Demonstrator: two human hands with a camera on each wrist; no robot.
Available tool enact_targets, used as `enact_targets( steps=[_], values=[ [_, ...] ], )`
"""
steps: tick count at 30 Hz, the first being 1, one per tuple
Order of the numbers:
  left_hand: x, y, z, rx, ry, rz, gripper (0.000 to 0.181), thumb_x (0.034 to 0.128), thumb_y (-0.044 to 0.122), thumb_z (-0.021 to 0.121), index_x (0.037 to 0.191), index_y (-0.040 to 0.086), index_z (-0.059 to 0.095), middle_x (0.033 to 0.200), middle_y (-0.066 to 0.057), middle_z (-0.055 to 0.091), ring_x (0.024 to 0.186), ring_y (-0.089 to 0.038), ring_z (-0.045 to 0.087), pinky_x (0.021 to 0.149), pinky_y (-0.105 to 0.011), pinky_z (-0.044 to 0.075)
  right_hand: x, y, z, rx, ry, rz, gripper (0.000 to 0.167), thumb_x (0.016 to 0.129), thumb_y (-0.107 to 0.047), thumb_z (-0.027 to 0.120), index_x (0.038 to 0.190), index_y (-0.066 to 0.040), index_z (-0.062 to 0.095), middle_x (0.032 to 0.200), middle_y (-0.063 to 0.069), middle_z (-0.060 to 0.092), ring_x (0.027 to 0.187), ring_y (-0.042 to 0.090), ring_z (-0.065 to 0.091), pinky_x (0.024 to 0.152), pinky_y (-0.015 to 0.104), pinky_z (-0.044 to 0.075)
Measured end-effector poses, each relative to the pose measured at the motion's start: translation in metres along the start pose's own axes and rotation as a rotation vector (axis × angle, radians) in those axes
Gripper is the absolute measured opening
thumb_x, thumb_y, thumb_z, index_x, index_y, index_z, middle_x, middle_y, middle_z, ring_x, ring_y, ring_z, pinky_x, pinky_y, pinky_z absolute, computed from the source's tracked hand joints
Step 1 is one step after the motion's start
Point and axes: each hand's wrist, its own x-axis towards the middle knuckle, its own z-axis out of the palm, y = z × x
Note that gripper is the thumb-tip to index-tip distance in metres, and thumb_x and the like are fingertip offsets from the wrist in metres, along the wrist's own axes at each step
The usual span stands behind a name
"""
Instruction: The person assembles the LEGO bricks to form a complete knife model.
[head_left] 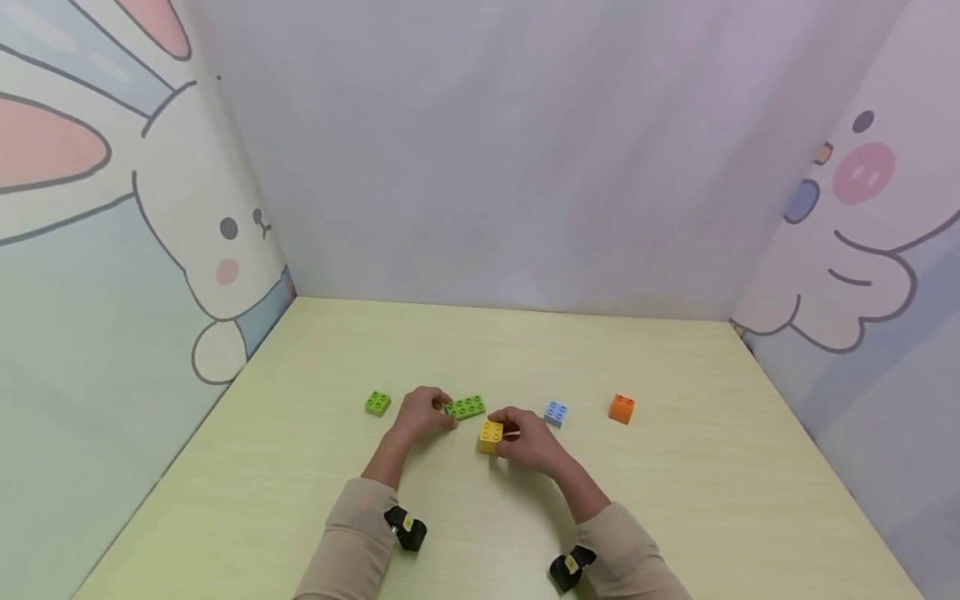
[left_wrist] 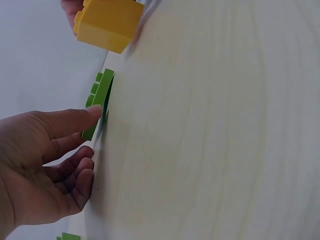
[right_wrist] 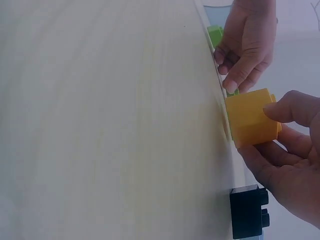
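My left hand [head_left: 422,414] pinches the left end of a long green toy building brick [head_left: 466,407] between thumb and fingers. In the left wrist view this green brick [left_wrist: 98,102] looks slightly tilted, with a thin gap of shadow beneath it. With thumb and fingers, my right hand [head_left: 531,440] grips a tall yellow brick [head_left: 491,437], studs facing up. The yellow brick [right_wrist: 252,117] is just right of the long green one and nearer to me, the two apart in the head view.
A small green brick [head_left: 378,403] lies left of my left hand. Beyond my right hand are a light blue brick [head_left: 556,413] and, farther right, an orange brick [head_left: 622,408]. A dark brick [right_wrist: 246,212] shows only in the right wrist view. Printed walls [head_left: 510,167] enclose the pale table [head_left: 675,467].
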Motion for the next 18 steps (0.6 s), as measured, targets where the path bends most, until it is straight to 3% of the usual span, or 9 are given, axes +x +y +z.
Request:
enact_targets(
  steps=[4,11,18],
  values=[
    [-0.0021,0.0011,-0.0035,-0.057,-0.007,-0.032,0.035,0.0701,0.011,0.081,0.102,0.002,0.069,0.079,-0.002,0.056,0.074,-0.018,0.05,0.067,-0.032,0.042,0.0022,-0.0006,-0.0006,-0.013,-0.017,0.043,0.036,0.08,0.003,0.065,0.115,0.001,0.06,0.106,0.005,0.06,0.097,0.023,0.056,0.084,0.039,0.047],
    [-0.0045,-0.0012,-0.0062,-0.098,-0.015,-0.008,0.036,0.0699,0.009,0.081,0.102,0.0,0.068,0.08,-0.003,0.059,0.074,-0.017,0.053,0.067,-0.033,0.044,0.0057,0.0022,-0.0016,-0.009,-0.034,0.057,0.036,0.081,-0.001,0.068,0.117,-0.001,0.061,0.108,0.006,0.06,0.098,0.022,0.056,0.084,0.037,0.047],
    [-0.0095,-0.0033,-0.0097,-0.15,-0.024,-0.012,0.036,0.0719,0.01,0.079,0.105,0.002,0.068,0.085,-0.003,0.061,0.078,-0.017,0.055,0.069,-0.033,0.046,0.006,0.0035,-0.0032,0.001,-0.015,0.056,0.031,0.081,0.001,0.068,0.111,0.0,0.061,0.1,0.004,0.061,0.091,0.02,0.056,0.079,0.035,0.047]
  ],
)
